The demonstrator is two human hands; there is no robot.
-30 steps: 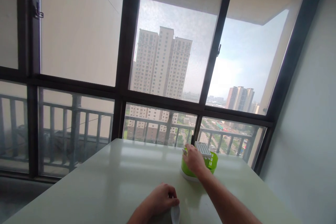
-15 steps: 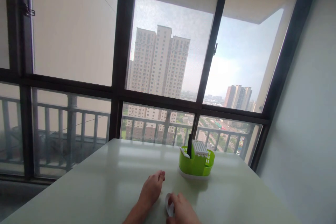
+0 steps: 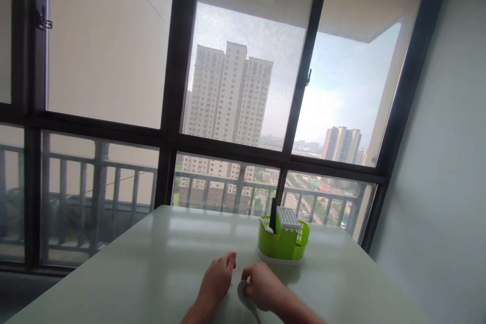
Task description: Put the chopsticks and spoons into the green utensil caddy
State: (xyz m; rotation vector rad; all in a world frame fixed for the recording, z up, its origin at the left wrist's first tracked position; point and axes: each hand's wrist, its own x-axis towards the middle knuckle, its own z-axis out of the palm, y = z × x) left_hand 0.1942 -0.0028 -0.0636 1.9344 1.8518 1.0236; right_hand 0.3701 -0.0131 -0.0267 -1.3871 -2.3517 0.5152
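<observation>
My right hand [image 3: 262, 286] is closed at the bowl end of a pale spoon [image 3: 242, 291], its fingertips curled over the rim. The spoon's handle runs down toward the bottom edge of the view. To the left, my left hand [image 3: 218, 276] rests near the table surface with its fingers curled in; its palm is turned away, so anything inside is hidden. Beyond both hands stands a bright green caddy [image 3: 277, 245] on a white base. In it are a black upright item [image 3: 273, 215], a white utensil [image 3: 266, 225] and a white slotted piece [image 3: 288, 217].
The pale glossy table [image 3: 125, 278] reaches toward dark-framed windows [image 3: 167, 162]. A plain wall [image 3: 436, 187] rises on the right. Outside are a balcony railing [image 3: 129, 164] and tall buildings [image 3: 231, 96].
My right hand has moved slightly up and turned, with the forearm now showing at lower right. More of the spoon's handle shows. My left hand has barely moved.
</observation>
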